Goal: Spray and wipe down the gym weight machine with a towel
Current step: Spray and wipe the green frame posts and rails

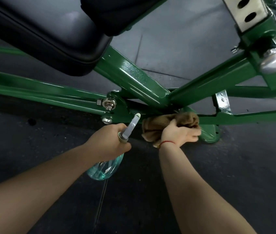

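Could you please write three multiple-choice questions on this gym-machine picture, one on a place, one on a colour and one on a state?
1. Where is the towel?
A. draped over the person's shoulder
B. folded on a shelf
C. pressed against a low bar of the machine's frame

2. What colour is the frame?
A. red
B. green
C. white

3. What is the left hand doing?
A. gripping the spray bottle
B. lying flat on the floor
C. hanging empty

Answers:
1 C: the right hand holds the bunched towel against the bar near the floor.
2 B: every painted tube is glossy green.
3 A: the fingers wrap the bottle's neck, with the nozzle pointing toward the frame.
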A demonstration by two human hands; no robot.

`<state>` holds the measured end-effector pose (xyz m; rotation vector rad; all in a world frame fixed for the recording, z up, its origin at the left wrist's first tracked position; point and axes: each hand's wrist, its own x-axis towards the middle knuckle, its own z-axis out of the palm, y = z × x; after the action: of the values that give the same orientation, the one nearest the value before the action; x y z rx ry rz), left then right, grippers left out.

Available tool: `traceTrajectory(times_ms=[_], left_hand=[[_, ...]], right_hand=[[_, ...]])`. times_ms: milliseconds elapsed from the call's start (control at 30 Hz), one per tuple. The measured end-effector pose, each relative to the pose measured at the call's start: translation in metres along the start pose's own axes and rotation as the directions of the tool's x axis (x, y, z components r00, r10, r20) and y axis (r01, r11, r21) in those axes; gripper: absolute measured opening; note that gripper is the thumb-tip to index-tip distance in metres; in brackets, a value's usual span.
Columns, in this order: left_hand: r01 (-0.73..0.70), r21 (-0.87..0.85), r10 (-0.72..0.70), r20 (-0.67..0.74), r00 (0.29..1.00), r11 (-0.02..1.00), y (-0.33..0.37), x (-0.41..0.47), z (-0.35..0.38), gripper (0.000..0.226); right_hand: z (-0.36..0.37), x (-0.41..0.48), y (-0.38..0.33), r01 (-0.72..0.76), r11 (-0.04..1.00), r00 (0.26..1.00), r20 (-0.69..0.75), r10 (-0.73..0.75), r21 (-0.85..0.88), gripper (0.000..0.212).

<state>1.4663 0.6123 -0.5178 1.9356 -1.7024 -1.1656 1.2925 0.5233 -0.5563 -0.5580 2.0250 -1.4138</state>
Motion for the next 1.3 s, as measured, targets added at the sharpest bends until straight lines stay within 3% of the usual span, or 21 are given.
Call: traceTrajectory(times_ms=[200, 367, 467, 567, 700, 833, 933, 1100, 1167, 1200, 1300], left_hand=[[0.009, 0.001, -0.009, -0.052, 0.999, 1.000, -0.019, -0.010, -0.005, 0.013], [0.025, -0.004, -0.025, -0.092, 0.995, 1.000, -0.033, -0.022, -0.014, 0.012], [0.028, -0.047, -0.034, -0.126, 0.991, 0.998, -0.040, -0.025, -0.020, 0.011], [0.025, -0.073, -0.036, -0.145, 0.989, 0.997, -0.042, -0.028, -0.023, 0.012], [0.034, -0.099, -0.048, -0.146, 0.988, 0.995, -0.039, -0.032, -0.023, 0.039], [0.019, -0.094, -0.032, -0.148, 0.988, 0.995, -0.047, -0.032, -0.019, 0.017], [0.016, -0.093, -0.028, -0.134, 0.991, 0.996, -0.050, -0.033, -0.018, 0.027], [0.022, -0.086, -0.035, -0.155, 0.987, 0.996, -0.056, -0.034, -0.022, 0.033], [0.022, -0.082, -0.035, -0.160, 0.987, 0.996, -0.059, -0.032, -0.024, 0.033], [0.027, -0.085, -0.040, -0.155, 0.987, 0.996, -0.061, -0.032, -0.024, 0.033], [0.044, -0.094, -0.058, -0.151, 0.987, 0.995, -0.064, -0.032, -0.027, 0.029]], right_hand=[[0.030, -0.047, 0.018, -0.075, 0.987, 0.957, 0.269, 0.112, -0.146, 0.072], [0.047, -0.074, 0.018, -0.089, 0.964, 0.852, 0.482, 0.203, -0.249, 0.073], [0.051, -0.089, 0.017, 0.078, 0.972, 0.786, 0.613, 0.076, -0.221, 0.061], [0.047, -0.089, 0.016, 0.270, 0.952, 0.758, 0.642, -0.116, -0.147, 0.047], [0.042, -0.086, 0.019, 0.444, 0.896, 0.700, 0.633, -0.331, -0.022, 0.047], [0.050, -0.079, 0.019, 0.679, 0.723, 0.620, 0.627, -0.472, -0.127, 0.043], [0.055, -0.068, 0.019, 0.835, 0.517, 0.485, 0.697, -0.528, -0.188, 0.042], [0.040, -0.042, 0.044, 0.923, 0.190, 0.383, 0.831, -0.403, -0.334, 0.060], [0.033, -0.031, 0.054, 0.966, 0.080, 0.251, 0.823, -0.509, -0.246, 0.055], [0.030, -0.028, 0.056, 0.985, 0.004, 0.144, 0.800, -0.582, -0.175, 0.050], [0.031, -0.029, 0.050, 0.951, -0.296, -0.276, 0.693, -0.666, 0.094, 0.030]])
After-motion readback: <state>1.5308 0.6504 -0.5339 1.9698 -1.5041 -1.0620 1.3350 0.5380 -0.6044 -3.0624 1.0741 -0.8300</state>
